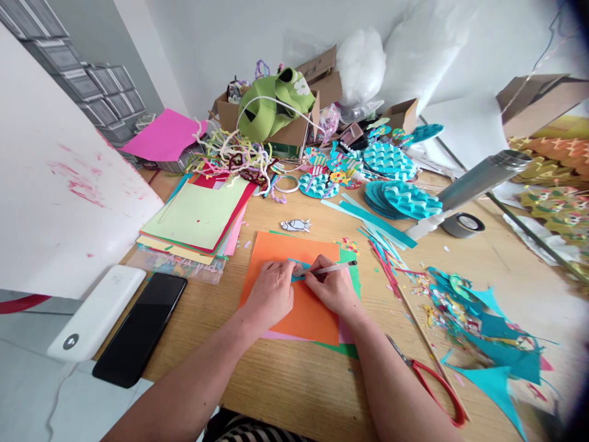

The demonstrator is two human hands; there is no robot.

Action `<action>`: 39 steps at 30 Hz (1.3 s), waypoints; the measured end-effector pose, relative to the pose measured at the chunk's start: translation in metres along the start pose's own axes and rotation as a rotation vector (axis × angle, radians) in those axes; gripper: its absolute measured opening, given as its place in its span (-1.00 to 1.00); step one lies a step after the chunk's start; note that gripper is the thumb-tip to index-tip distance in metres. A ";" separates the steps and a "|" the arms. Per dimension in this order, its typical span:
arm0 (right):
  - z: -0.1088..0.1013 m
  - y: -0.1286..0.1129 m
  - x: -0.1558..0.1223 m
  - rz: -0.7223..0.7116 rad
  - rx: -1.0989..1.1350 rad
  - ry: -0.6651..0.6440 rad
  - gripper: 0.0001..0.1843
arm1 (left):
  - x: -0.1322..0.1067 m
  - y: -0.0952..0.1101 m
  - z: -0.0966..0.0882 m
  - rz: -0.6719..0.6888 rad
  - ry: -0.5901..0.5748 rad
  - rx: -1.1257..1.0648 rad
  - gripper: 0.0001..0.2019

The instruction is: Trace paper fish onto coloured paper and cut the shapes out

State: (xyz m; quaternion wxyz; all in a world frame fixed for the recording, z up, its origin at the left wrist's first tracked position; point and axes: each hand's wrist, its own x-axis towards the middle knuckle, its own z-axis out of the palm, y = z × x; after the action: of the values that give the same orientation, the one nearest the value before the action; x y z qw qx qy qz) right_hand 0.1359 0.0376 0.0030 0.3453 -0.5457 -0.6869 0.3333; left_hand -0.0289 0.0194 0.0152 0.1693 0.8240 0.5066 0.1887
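My right hand [334,287] is closed around a pen [335,267] with a clear barrel, its tip down at a small blue paper piece [298,277]. My left hand [272,290] has its fingers bent together and presses that piece from the left side; the fingertips partly hide it. Beneath both hands lies an orange paper sheet [294,319], on top of green paper [350,261] and pink paper. Just beyond the orange sheet is a white fish cutout [296,225] with dark outlines.
Scissors [430,380] with red handles and a thin stick [426,344] lie right of my right arm, beside blue paper scraps [497,344]. Left are a stack of coloured paper [197,212], a black phone [142,328] and a white power bank [99,310]. A metal flask [483,181] stands back right.
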 end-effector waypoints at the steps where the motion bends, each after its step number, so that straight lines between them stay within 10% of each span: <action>1: 0.000 0.000 0.000 -0.002 0.000 0.001 -0.87 | 0.000 0.000 0.000 0.000 0.000 0.001 -0.60; 39: 0.000 0.001 0.002 0.091 -0.014 0.052 -0.85 | 0.001 0.002 -0.001 0.008 -0.013 0.017 -0.62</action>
State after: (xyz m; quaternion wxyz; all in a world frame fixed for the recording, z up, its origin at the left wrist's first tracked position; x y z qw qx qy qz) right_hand 0.1363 0.0403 0.0020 0.3438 -0.5871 -0.6546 0.3295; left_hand -0.0274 0.0192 0.0174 0.1649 0.8287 0.5038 0.1795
